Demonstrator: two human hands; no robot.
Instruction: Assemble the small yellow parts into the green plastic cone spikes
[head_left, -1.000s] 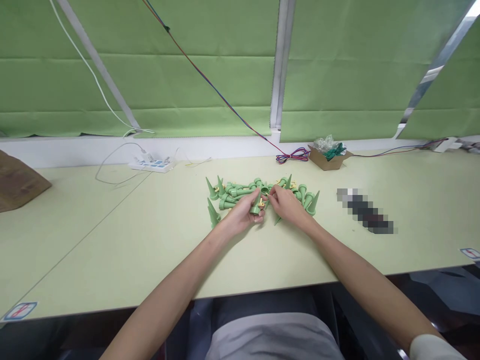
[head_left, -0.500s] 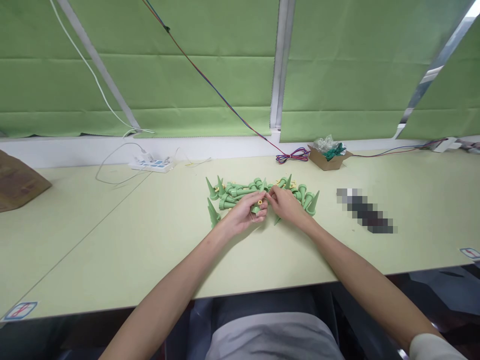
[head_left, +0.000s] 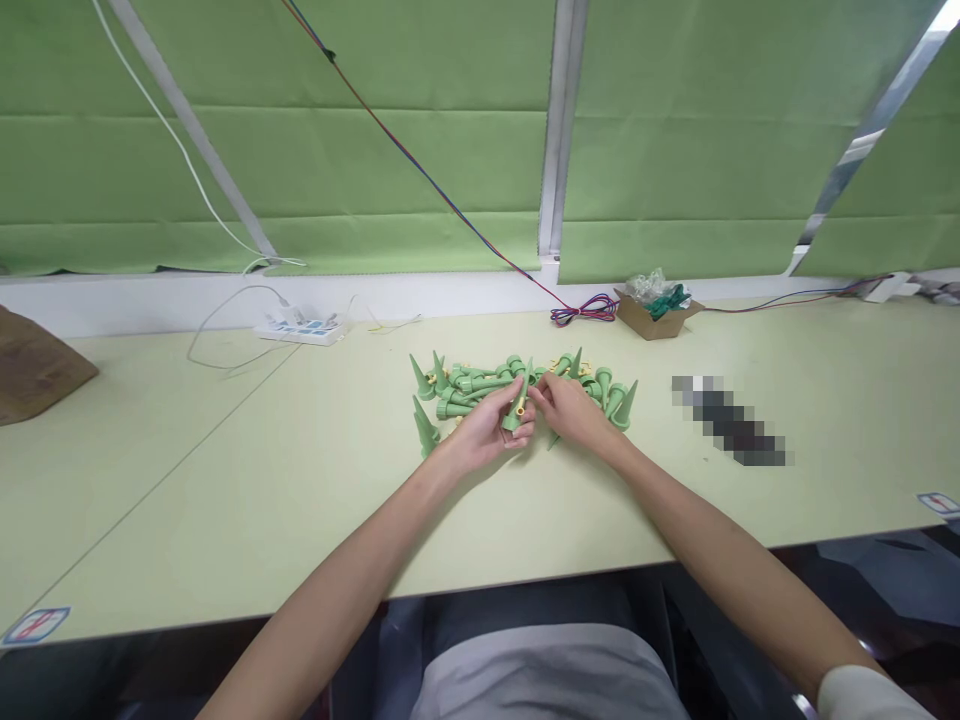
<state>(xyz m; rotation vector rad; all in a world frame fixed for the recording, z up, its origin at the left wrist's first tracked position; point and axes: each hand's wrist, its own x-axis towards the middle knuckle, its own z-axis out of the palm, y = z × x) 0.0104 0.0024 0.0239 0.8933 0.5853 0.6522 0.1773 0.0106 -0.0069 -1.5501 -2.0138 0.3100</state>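
Note:
My left hand [head_left: 495,422] is closed round a green spike [head_left: 513,420] with a small yellow tube end [head_left: 520,409] on it. Its pointed tip rises between my two hands. Close on the right is my right hand [head_left: 564,404], its fingers drawn together near the spike's side; whether they pinch a small part is too small to tell. Behind and around both hands lies a pile of green spikes [head_left: 480,383] with wide caps, some upright, some lying flat. A few yellow pieces [head_left: 562,364] show among them.
A small cardboard box [head_left: 651,322] with clear plastic and green pieces stands at the back, beside a coiled cable [head_left: 585,311]. A power strip [head_left: 304,330] lies back left, a brown paper bag [head_left: 41,365] at the far left. A blurred dark object [head_left: 735,425] lies right.
The green spike in my left hand shows more fully, its tip and length now uncovered between the hands. My right fingers have shifted slightly away from it. The pile looks unchanged.

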